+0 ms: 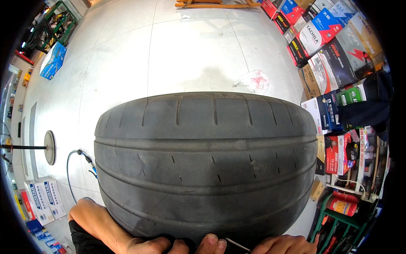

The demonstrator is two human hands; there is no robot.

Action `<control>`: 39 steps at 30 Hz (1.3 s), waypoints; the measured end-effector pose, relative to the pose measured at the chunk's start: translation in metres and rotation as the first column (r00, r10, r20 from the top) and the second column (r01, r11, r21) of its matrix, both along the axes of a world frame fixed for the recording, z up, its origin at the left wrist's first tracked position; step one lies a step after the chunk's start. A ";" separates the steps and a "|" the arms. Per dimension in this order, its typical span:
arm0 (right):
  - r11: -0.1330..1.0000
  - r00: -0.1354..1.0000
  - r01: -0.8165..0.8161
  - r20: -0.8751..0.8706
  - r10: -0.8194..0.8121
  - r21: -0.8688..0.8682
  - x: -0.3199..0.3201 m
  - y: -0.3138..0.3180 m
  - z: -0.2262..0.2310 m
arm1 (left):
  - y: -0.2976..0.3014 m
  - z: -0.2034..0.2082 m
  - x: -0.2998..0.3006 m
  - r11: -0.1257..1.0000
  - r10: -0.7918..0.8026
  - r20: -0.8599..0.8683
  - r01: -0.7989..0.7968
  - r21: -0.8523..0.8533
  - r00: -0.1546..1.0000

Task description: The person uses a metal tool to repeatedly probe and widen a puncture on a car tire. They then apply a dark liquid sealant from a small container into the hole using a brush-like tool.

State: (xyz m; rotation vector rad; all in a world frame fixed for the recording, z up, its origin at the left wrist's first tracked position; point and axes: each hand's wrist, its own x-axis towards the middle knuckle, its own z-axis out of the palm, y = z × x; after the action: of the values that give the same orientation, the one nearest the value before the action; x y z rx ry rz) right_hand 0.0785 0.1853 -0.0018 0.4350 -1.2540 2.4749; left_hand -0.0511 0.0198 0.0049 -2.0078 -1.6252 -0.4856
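A large, worn black tire [203,169] stands in front of me, its tread grooves running across the view. My left hand [156,245] is at its near lower edge, fingers bent and pressed against the rubber, partly cut off by the frame. Two fingertips with dark-rimmed nails show just right of these knuckles; which hand they belong to I cannot tell. My right hand [283,245] is closed at the lower edge, by the end of a thin metal rod [237,244] that points left along the tire. The rod's lower part is hidden.
Stacked battery boxes [334,63] line the right side, above a green metal rack [338,224]. A blue hose [69,173] with a nozzle lies left of the tire. Further left are a round disc on a rod [50,147] and white boxes [44,201]. Clear plastic [256,81] lies beyond the tire.
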 end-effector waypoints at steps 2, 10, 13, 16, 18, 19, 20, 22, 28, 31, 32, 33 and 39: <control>0.999 0.999 -0.035 -0.022 0.034 -0.005 -0.003 -0.001 0.002 | -0.004 0.007 0.001 1.000 0.013 -0.019 -0.014 -0.023 1.000; 0.969 0.960 0.238 0.130 -0.246 0.071 -0.003 -0.019 0.011 | -0.002 0.010 -0.003 0.998 -0.013 -0.065 0.009 -0.064 0.998; 0.971 0.967 0.192 0.138 -0.212 0.143 -0.007 -0.017 0.014 | -0.002 0.016 -0.001 0.993 -0.037 -0.064 0.030 -0.113 0.997; 0.955 0.948 0.275 0.134 -0.288 0.108 -0.005 -0.025 0.014 | 0.001 0.021 0.001 0.992 -0.043 -0.062 0.035 -0.118 0.997; 0.965 0.974 0.205 0.058 -0.217 0.162 -0.005 -0.025 0.016 | 0.000 0.020 0.008 0.998 0.040 -0.025 -0.041 -0.051 0.999; 0.965 0.982 0.177 0.036 -0.188 0.195 -0.005 -0.023 0.016 | 0.003 0.016 0.013 0.997 0.075 0.027 -0.075 -0.001 0.997; 0.963 0.979 0.192 0.028 -0.201 0.191 -0.004 -0.024 0.016 | 0.004 0.014 0.016 0.996 0.090 0.048 -0.091 0.015 0.995; 0.958 0.975 0.217 0.012 -0.223 0.185 -0.003 -0.026 0.014 | 0.004 0.011 0.020 0.991 0.122 0.095 -0.127 0.047 0.988; 0.955 0.997 0.070 0.014 -0.077 0.289 -0.005 -0.017 0.015 | 0.002 0.013 0.033 0.971 0.236 0.235 -0.239 -0.015 0.943; 0.955 0.994 0.098 0.015 -0.106 0.280 -0.005 -0.020 0.013 | 0.003 0.013 0.034 0.963 0.266 0.241 -0.270 -0.013 0.933; 0.958 0.992 0.105 0.042 -0.120 0.267 -0.005 -0.020 0.014 | 0.003 0.013 0.033 0.963 0.265 0.236 -0.268 -0.020 0.935; 0.961 0.989 0.113 0.069 -0.134 0.254 -0.006 -0.019 0.015 | 0.003 0.013 0.032 0.964 0.263 0.231 -0.265 -0.026 0.937; 0.991 0.986 0.034 0.158 -0.055 0.132 -0.006 -0.008 0.014 | -0.004 0.013 0.031 0.958 0.285 0.150 -0.284 -0.029 0.947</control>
State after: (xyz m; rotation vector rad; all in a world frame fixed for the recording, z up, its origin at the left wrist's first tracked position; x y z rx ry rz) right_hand 0.0726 0.1774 0.0120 0.2389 -1.4760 2.4410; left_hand -0.0202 0.0155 0.0183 -1.7351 -1.9741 -0.5346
